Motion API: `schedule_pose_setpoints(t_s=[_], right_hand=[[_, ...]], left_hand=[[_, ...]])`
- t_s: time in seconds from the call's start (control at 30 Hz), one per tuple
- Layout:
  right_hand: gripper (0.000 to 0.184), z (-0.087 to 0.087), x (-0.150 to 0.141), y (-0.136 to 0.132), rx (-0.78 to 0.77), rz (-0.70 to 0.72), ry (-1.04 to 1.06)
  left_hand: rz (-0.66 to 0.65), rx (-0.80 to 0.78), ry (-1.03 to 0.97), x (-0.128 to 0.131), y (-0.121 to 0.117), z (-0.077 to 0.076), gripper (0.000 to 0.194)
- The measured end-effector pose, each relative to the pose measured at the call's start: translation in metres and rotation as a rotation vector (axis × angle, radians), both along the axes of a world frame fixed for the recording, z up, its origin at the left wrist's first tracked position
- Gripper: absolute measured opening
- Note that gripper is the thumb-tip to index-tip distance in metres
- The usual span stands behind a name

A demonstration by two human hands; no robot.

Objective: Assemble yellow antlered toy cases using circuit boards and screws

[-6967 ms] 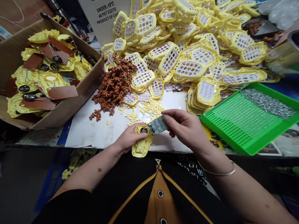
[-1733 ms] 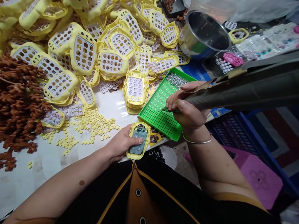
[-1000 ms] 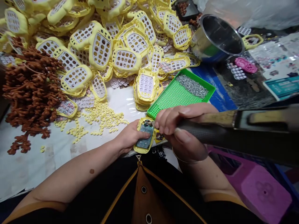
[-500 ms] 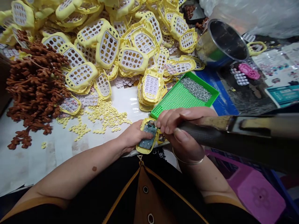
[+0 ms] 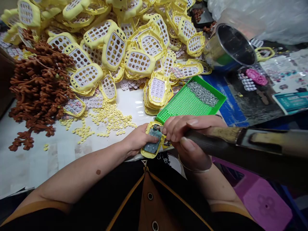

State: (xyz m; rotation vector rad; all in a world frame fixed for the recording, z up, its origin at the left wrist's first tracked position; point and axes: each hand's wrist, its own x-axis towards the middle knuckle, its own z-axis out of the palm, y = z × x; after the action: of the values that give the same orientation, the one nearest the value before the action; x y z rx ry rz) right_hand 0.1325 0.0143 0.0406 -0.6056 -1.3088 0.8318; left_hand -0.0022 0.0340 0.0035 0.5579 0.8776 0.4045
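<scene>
At the table's near edge, the left hand [image 5: 138, 141] is closed on a yellow shell [image 5: 149, 155], thumb flat on the circuit board [image 5: 151, 147] inside, apparently to stop it lifting. The right hand [image 5: 187, 134] is closed around the front of a long power screwdriver [image 5: 216, 144], fingers curled near the tip, which likely gives close aim. The tip appears to meet the board's upper end; the exact contact is too small to confirm. Just beyond, a green tray [image 5: 176, 107] places loose screws [image 5: 203, 93] within right-hand reach. Farther left lie small yellow buttons [image 5: 110, 118]; a metal pot [image 5: 214, 53] stands beyond the tray.
</scene>
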Motion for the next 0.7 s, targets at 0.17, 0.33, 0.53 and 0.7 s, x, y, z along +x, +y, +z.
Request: schedule_pose_setpoints(t_s=[0.17,0.33,0.53,0.7], right_hand=[[0.034,0.0006,-0.0003,-0.0003,0.016,0.008,0.023],[0.034,0.0013,-0.0036,0.0005,0.018,0.001,0.039],[0.031,-0.0020,-0.0023,-0.0003,-0.008,-0.006,-0.032],[0.021,-0.0025,-0.0025,0.0021,-0.076,-0.076,-0.095]], left_hand=[[0.000,-0.006,0.012,-0.0001,-0.0003,0.0005,0.040],[-0.006,0.006,0.022,-0.0002,-0.0005,0.0001,0.043],[-0.006,0.036,0.022,0.0006,-0.0002,-0.0017,0.038],[0.012,0.024,0.021,0.0021,-0.0002,-0.0016,0.035]])
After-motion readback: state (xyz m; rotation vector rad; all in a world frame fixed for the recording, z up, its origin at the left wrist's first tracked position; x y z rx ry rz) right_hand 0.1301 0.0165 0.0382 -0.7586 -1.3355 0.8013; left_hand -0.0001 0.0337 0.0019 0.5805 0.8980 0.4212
